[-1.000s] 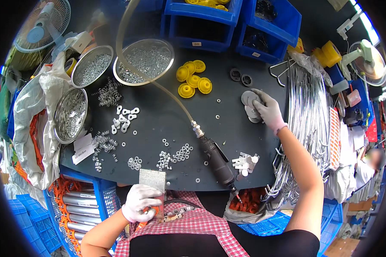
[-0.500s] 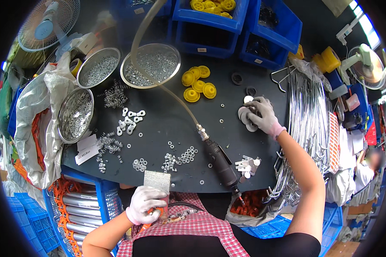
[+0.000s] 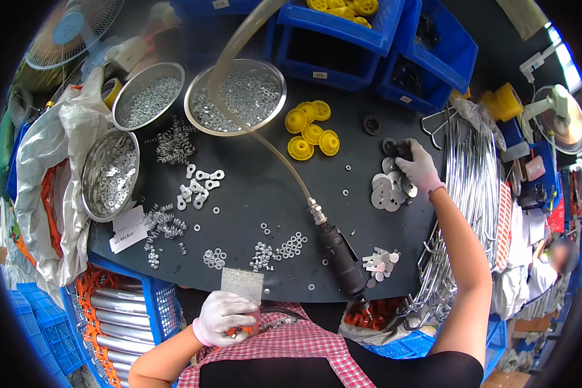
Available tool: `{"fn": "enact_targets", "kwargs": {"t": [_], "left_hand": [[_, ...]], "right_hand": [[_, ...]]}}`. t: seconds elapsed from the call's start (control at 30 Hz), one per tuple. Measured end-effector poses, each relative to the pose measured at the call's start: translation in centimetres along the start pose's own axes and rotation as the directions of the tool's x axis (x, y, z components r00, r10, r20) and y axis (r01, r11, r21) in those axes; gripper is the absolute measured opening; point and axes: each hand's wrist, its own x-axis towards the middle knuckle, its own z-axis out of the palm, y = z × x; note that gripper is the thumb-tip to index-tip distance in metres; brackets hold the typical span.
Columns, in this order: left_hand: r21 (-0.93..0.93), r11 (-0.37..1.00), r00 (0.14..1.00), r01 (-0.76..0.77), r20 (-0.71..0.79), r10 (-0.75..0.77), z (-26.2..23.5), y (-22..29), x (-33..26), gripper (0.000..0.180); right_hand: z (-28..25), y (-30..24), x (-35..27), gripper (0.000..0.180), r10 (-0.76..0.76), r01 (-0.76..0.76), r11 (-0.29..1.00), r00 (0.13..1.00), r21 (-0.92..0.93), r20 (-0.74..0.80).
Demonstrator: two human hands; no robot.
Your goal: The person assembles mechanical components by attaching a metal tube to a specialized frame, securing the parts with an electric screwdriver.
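My left hand (image 3: 227, 319), in a white glove, is curled at the table's front edge around an orange part (image 3: 242, 331), mostly hidden by the fingers. Just beyond it stands a grey metal block (image 3: 242, 283). My right hand (image 3: 420, 167), also gloved, reaches to the right side of the table and pinches a black round cap (image 3: 404, 150). Another black cap (image 3: 388, 147) lies beside its fingertips. Flat silver discs (image 3: 386, 194) lie spread just below that hand. Farther back rests a black ring (image 3: 371, 125).
A black air screwdriver (image 3: 341, 258) with a hose lies across the front middle. Steel bowls of small parts (image 3: 236, 97) stand at the back left. Yellow wheels (image 3: 312, 132) sit near blue bins (image 3: 336, 39). Bent metal rods (image 3: 462, 194) are piled at the right.
My right hand has moved off the silver discs, up and slightly right, and has taken hold of a black cap. My left hand keeps its grip by the block. The view has shifted slightly.
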Motion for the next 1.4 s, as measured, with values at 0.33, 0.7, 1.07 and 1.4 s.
{"fn": "enact_targets", "kwargs": {"t": [0.33, 0.7, 1.07, 1.4], "left_hand": [[-0.003, 1.0, 0.997, -0.018, 0.074, 0.019, 0.1, -0.8, -0.2, 0.027], [-0.034, 0.999, 0.998, -0.02, 0.052, 0.021, 0.0, -0.8, -0.6, 0.027], [-0.026, 0.999, 0.999, -0.032, -0.029, 0.032, 0.9, -1.2, -1.8, 0.032], [-0.016, 1.0, 1.0, -0.021, -0.002, 0.021, 1.2, -1.7, -3.1, 0.042]], "right_hand": [[0.0, 0.7, 3.1, 0.053, 0.035, -0.036, 0.999, 0.998, -0.011, -0.043], [-0.1, -0.6, -2.2, 0.027, -0.267, 0.291, 0.894, 0.957, -0.342, 0.116], [4.8, -16.1, 16.1, 0.064, -0.325, 0.294, 0.932, 0.938, -0.212, -0.125], [8.9, -15.6, 23.2, 0.07, -0.308, 0.332, 0.914, 0.942, -0.232, 0.136]]}}
